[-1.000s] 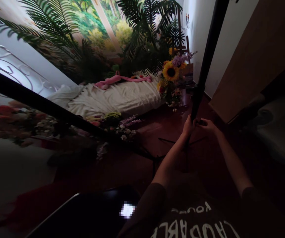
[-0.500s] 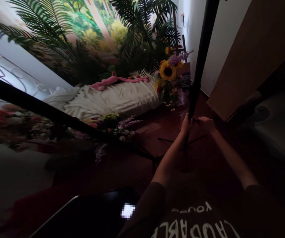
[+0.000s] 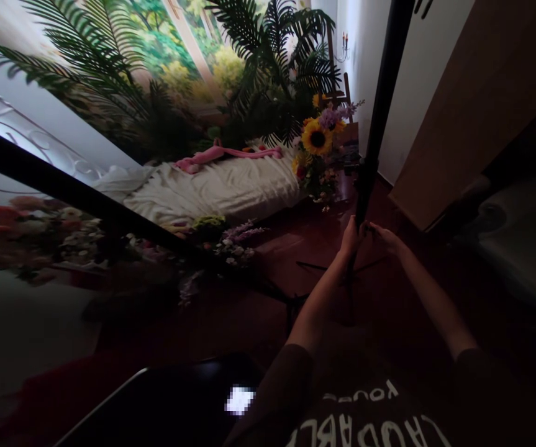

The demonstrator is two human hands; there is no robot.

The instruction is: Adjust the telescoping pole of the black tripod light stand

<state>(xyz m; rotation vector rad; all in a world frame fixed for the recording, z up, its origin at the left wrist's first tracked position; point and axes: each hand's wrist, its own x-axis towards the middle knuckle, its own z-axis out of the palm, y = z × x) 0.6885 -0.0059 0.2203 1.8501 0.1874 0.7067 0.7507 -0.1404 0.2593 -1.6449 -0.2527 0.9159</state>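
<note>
A black light stand (image 3: pixel 380 105) rises in front of me, its spread legs on the dark red floor. My left hand (image 3: pixel 350 237) is closed around the lower part of its pole. Just right of the pole, my right hand (image 3: pixel 386 238) has its fingers pinched at what looks like a small knob on the stand. Shadow hides the exact shape of that knob. Higher up the pole sits a dark clamp collar (image 3: pixel 364 166).
A second black stand (image 3: pixel 86 198) slants across the left. Behind are a bench draped in white cloth (image 3: pixel 221 189), a pink plush toy (image 3: pixel 212 153), sunflowers (image 3: pixel 317 136) and palm fronds (image 3: pixel 272 56). A brown panel (image 3: pixel 440 161) leans at right. A dark screen (image 3: pixel 169 397) is below.
My right hand has drawn slightly closer to the pole and turned a little. The left hand keeps its grip. The view has shifted slightly.
</note>
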